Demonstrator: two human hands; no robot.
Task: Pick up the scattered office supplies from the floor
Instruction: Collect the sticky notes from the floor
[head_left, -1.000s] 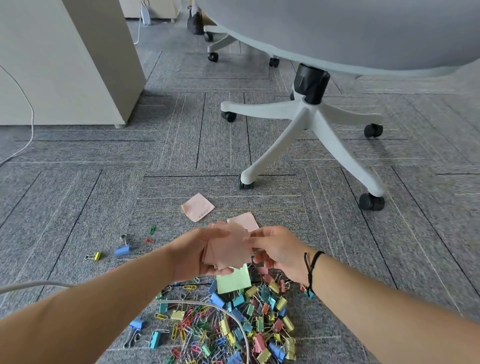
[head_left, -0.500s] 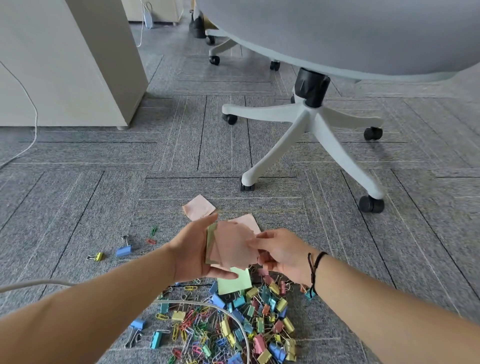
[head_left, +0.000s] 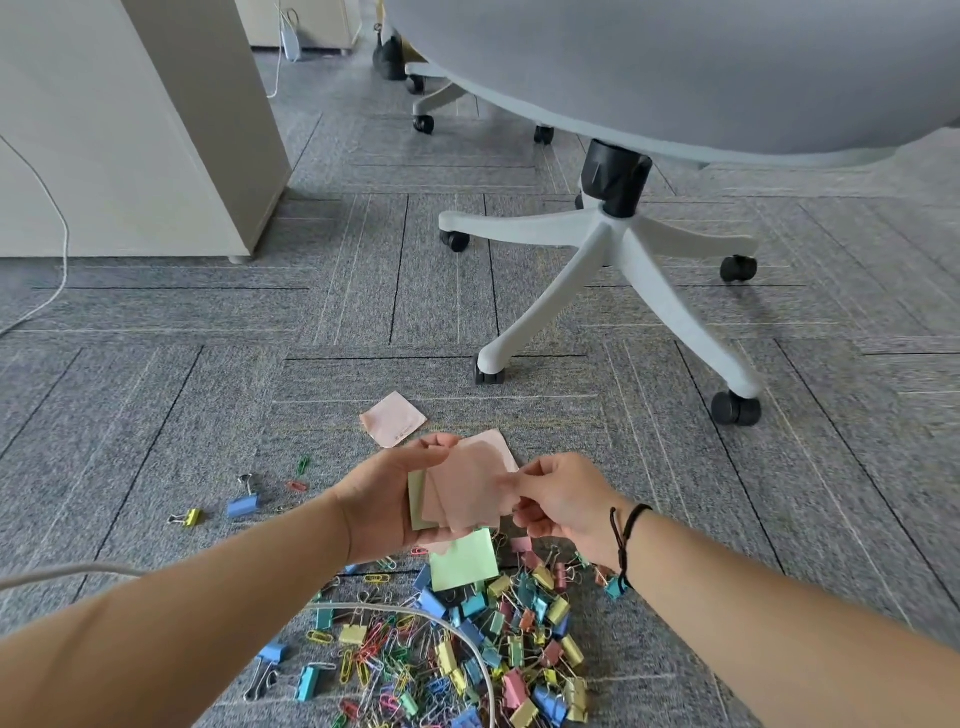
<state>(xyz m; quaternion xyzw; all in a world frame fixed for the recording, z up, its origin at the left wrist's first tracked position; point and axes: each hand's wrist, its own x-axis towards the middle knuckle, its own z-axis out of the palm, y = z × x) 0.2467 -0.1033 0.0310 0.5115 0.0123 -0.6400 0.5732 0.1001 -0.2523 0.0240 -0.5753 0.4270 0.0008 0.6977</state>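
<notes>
pink sticky notes (head_left: 462, 488) pinched between left hand (head_left: 384, 499) and right hand (head_left: 561, 499).

Sticky note (head_left: 393, 420) lies on carpet (head_left: 156, 415) before chair base (head_left: 613, 260).

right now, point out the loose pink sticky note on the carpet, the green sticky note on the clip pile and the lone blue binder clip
pink sticky note (head_left: 393, 419), head view, centre of sheet
green sticky note (head_left: 463, 562), head view, centre of sheet
blue binder clip (head_left: 242, 505), head view, blue body
</notes>
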